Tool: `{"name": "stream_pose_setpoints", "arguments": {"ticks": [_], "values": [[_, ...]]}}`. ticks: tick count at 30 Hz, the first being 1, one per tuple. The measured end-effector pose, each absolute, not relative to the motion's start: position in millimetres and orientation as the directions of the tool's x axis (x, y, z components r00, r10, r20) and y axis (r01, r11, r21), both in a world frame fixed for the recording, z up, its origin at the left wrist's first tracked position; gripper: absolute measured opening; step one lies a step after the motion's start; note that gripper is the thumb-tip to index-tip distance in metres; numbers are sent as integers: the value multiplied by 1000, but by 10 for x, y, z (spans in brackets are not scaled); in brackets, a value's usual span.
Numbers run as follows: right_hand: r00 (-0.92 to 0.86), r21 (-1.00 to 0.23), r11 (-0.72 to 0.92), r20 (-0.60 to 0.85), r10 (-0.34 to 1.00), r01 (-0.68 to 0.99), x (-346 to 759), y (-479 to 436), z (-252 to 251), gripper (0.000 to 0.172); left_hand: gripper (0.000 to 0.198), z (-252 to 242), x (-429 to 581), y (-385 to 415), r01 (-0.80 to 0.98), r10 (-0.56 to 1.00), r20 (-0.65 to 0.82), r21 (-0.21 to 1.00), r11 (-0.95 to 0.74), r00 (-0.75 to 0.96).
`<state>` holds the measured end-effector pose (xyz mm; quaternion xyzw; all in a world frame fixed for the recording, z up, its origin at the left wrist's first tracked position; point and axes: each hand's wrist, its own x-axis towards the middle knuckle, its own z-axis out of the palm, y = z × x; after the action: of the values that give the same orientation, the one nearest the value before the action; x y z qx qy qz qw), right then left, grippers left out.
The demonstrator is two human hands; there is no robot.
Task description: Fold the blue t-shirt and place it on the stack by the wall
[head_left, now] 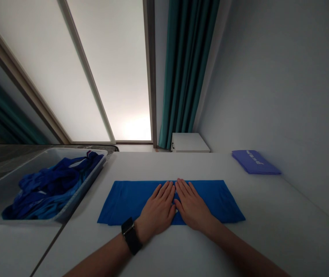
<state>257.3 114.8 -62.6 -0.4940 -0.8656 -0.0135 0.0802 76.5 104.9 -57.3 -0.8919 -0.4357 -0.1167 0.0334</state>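
Observation:
A blue garment point(210, 200), folded into a long flat strip, lies crosswise on the white table point(164, 250). My left hand point(159, 207) rests flat on its middle, fingers stretched out and pointing away from me. Beside it my right hand point(191, 206) lies flat on the same cloth, its fingers also extended. The fingertips of both hands nearly meet at the centre. Between the hands a bit of white print shows, mostly hidden. A black watch point(131, 235) is on my left wrist.
To the left stands a light plastic bin point(101, 154) with crumpled blue clothes point(55, 181) in it. A folded purple cloth point(255, 162) with white lettering lies at the right by the wall point(282, 96). Beyond the table's far edge is a white cabinet point(190, 142).

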Motion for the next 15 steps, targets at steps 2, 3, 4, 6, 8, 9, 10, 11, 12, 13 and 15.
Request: {"name": "stream_pose_setpoints", "arguments": {"ticks": [2,3,4,6,8,9,10,11,12,13,15], "values": [[-478,-65,491,149,866,869,2598,1148,-599,61,56,-558,774,1047,787,771,229,34,-616,594],[-465,-69,478,148,873,876,2620,1150,-588,62,56,-548,778,1047,789,774,223,33,-614,593],[-451,-73,464,146,881,883,2648,1155,-580,63,56,-538,780,1047,790,776,216,33,-612,592],[-429,-81,441,133,893,894,2724,1174,-568,66,56,-515,780,1048,790,779,201,34,-612,594],[-412,-88,423,115,904,902,2821,1201,-565,67,57,-494,778,1049,789,779,193,35,-614,597],[-405,-91,414,108,908,906,2876,1216,-566,67,57,-486,777,1049,789,779,191,36,-613,597],[-397,-93,406,103,912,909,2937,1232,-570,67,57,-482,775,1050,790,780,190,38,-612,596],[-388,-95,397,100,916,913,3003,1247,-575,67,57,-481,774,1051,790,781,190,40,-611,595],[-380,-96,389,97,920,916,3073,1263,-580,67,57,-484,772,1053,790,781,189,41,-611,595],[-375,-96,383,92,922,919,3146,1278,-586,68,57,-490,770,1056,790,781,188,41,-612,595],[-369,-91,375,81,926,922,3297,1309,-591,68,57,-510,765,1064,788,778,192,39,-615,598]]}}
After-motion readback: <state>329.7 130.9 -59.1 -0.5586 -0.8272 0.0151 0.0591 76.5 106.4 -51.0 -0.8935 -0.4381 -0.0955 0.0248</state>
